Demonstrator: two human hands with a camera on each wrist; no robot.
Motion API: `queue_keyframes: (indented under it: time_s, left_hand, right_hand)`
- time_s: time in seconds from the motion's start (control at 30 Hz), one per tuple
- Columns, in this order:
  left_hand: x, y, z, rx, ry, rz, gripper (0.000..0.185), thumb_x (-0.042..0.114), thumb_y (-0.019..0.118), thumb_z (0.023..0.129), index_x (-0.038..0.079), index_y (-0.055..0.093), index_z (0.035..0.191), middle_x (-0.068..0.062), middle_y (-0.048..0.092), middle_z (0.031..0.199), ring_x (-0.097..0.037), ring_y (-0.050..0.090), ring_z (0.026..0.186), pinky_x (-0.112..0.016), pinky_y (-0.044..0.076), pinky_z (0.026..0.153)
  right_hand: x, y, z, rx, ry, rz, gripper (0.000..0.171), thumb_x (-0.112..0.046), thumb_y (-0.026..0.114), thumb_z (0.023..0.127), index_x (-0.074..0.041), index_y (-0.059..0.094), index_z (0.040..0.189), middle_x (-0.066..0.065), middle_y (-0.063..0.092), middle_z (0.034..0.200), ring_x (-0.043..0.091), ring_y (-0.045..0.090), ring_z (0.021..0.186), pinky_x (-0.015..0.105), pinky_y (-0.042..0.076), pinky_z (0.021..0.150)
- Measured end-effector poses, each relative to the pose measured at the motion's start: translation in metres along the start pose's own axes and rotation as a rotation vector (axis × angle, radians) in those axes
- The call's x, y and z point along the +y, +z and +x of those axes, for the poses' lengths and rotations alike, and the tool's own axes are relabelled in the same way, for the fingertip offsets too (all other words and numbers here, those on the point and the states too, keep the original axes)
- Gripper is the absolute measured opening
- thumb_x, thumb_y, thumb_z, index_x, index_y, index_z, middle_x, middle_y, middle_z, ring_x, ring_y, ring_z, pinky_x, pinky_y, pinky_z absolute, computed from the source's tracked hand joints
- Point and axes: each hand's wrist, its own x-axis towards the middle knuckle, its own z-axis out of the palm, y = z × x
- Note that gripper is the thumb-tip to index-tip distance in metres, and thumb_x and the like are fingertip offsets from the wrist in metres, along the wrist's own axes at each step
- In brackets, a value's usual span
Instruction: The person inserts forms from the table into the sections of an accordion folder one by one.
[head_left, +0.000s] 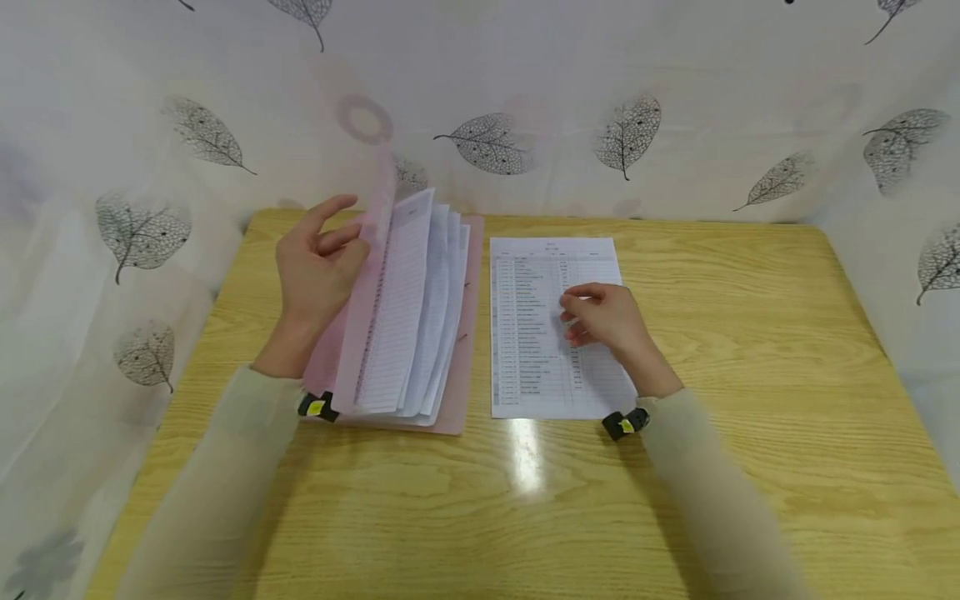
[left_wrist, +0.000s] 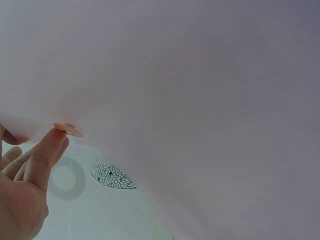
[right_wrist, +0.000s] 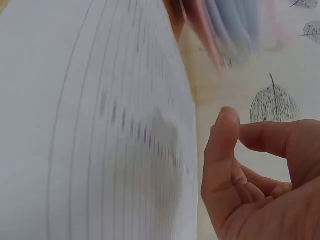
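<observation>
At the left of the head view, a pink folder [head_left: 471, 333] lies with its front cover [head_left: 381, 200] lifted upright. Several printed pages [head_left: 397, 325] fan up inside it. My left hand [head_left: 318, 258] holds that cover, thumb on the inner side. In the left wrist view, a small peach-coloured disc [left_wrist: 68, 129] on the cover sits at the fingertips, and the pale cover fills most of the picture. My right hand [head_left: 603, 317] hovers over a loose printed sheet [head_left: 532, 333], fingers loosely bent. Thumb and forefinger come together with nothing visible between them [right_wrist: 227, 120].
Everything lies on a wooden table [head_left: 750, 375]. Behind it and along both sides hangs a white curtain [head_left: 555, 83] with leaf prints. Each wrist wears a black strap, the right strap [head_left: 624, 423] close to the sheet's lower edge.
</observation>
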Motion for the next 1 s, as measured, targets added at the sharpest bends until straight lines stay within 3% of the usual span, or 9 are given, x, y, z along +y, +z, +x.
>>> queue_keyframes:
  time_s: [0.13, 0.43, 0.8, 1.0]
  left_hand:
    - [-0.001, 0.0, 0.0, -0.001, -0.004, -0.001, 0.048, -0.006, 0.062, 0.082, 0.001, 0.073, 0.128, -0.027, 0.076, 0.102, 0.005, 0.075, 0.08, -0.012, 0.057, 0.066]
    - [-0.002, 0.0, 0.0, -0.004, -0.013, 0.0, 0.049, -0.007, 0.063, 0.082, 0.001, 0.072, 0.13, -0.026, 0.076, 0.102, 0.005, 0.076, 0.081, -0.013, 0.057, 0.065]
    - [-0.002, 0.001, 0.0, -0.01, -0.012, -0.009, 0.049, -0.007, 0.062, 0.082, 0.003, 0.074, 0.129, -0.025, 0.077, 0.101, 0.004, 0.075, 0.078, -0.012, 0.056, 0.062]
    - [-0.002, 0.0, 0.0, -0.014, -0.012, -0.009, 0.049, -0.007, 0.063, 0.082, 0.003, 0.073, 0.13, -0.029, 0.074, 0.105, 0.005, 0.075, 0.079, -0.012, 0.056, 0.064]
  right_hand:
    - [0.009, -0.02, -0.003, 0.067, -0.017, -0.132, 0.045, -0.025, 0.065, 0.102, 0.004, 0.063, 0.136, 0.026, 0.074, 0.106, 0.01, 0.068, 0.06, 0.026, 0.061, 0.06]
    - [0.026, -0.046, -0.006, 0.121, 0.037, -0.22, 0.049, -0.028, 0.065, 0.102, 0.003, 0.06, 0.139, 0.02, 0.075, 0.101, 0.011, 0.067, 0.061, 0.025, 0.06, 0.06]
    - [0.038, -0.058, -0.002, 0.153, 0.078, -0.214, 0.052, -0.028, 0.066, 0.1, 0.002, 0.057, 0.141, 0.014, 0.074, 0.097, 0.009, 0.066, 0.061, 0.024, 0.06, 0.059]
    - [0.042, -0.06, -0.001, 0.14, 0.084, -0.198, 0.057, -0.022, 0.068, 0.098, 0.001, 0.052, 0.148, 0.002, 0.072, 0.079, 0.008, 0.064, 0.057, 0.024, 0.058, 0.055]
